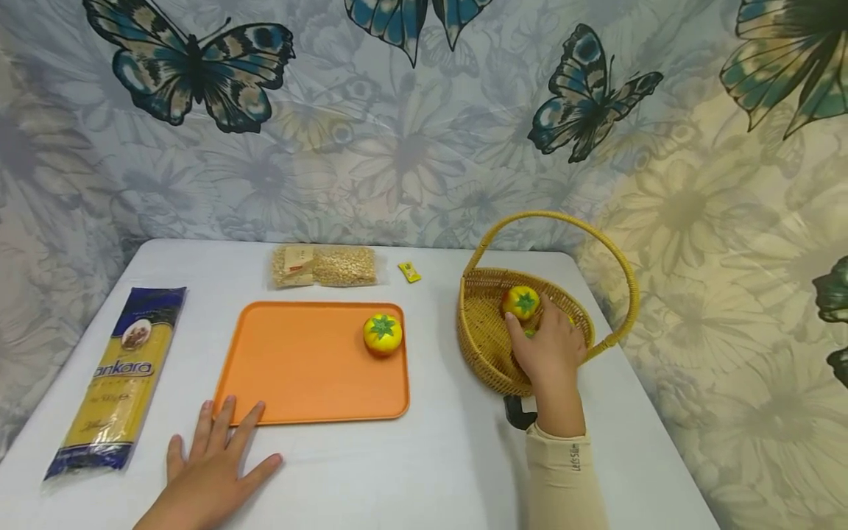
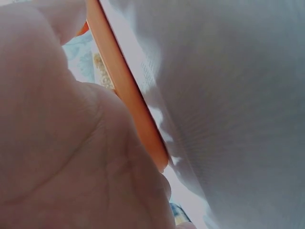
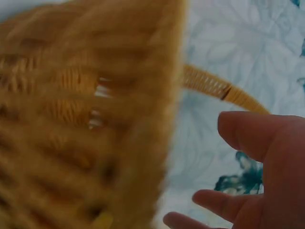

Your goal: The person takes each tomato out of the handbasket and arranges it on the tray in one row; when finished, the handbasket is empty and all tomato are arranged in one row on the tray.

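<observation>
Over the wicker basket (image 1: 490, 372), my right hand (image 1: 551, 346) reaches in with thumb and fingers apart. A yellow-and-red toy tomato (image 1: 520, 302) with a green leafy top lies in the basket, right by those fingertips. Bits of green and yellow show beneath the hand, mostly hidden by it. The right wrist view has the fingers spread beside the basket's rim (image 3: 167, 114). My left hand (image 1: 213, 464) lies palm down with fingers spread, its fingertips at the near left edge of the orange tray (image 1: 298, 361). Another toy tomato (image 1: 383, 335) sits on the tray's right side.
A blue-and-yellow pasta packet (image 1: 119, 379) lies at the left. Behind the tray are a clear bag of grains (image 1: 327, 266) and a small yellow sachet (image 1: 409, 272). The basket's tall handle (image 1: 550, 215) arches up, and a black object (image 1: 519, 414) shows below the basket.
</observation>
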Demonstrator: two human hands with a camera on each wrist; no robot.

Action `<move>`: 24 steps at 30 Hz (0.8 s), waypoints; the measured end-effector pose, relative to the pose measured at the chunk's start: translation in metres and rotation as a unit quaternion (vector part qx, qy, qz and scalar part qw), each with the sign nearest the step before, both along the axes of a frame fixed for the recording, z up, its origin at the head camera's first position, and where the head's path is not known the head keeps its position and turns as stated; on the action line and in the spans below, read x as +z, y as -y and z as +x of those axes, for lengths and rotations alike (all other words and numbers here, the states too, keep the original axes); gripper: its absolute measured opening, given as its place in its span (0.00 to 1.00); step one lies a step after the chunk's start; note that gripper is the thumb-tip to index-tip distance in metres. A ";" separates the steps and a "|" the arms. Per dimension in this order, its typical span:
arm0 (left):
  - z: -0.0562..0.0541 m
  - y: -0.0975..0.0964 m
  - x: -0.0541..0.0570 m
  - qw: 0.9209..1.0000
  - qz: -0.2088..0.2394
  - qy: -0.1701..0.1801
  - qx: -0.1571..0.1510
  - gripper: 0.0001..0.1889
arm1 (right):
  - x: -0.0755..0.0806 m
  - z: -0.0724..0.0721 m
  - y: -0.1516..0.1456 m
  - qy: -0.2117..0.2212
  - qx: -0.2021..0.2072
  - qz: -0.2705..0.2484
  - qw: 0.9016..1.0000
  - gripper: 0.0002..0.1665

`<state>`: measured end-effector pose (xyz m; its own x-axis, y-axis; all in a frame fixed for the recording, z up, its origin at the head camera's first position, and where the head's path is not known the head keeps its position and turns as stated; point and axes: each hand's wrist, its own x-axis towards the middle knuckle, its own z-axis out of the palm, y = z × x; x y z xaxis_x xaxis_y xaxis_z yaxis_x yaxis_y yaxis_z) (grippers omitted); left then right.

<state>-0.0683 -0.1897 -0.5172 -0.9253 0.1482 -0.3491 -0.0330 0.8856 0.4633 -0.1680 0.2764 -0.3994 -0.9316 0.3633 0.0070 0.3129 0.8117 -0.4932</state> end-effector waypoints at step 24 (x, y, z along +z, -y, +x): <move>-0.001 0.001 0.001 1.000 0.008 -0.002 0.000 0.58 | -0.037 -0.009 -0.018 0.048 0.016 0.008 0.999 0.46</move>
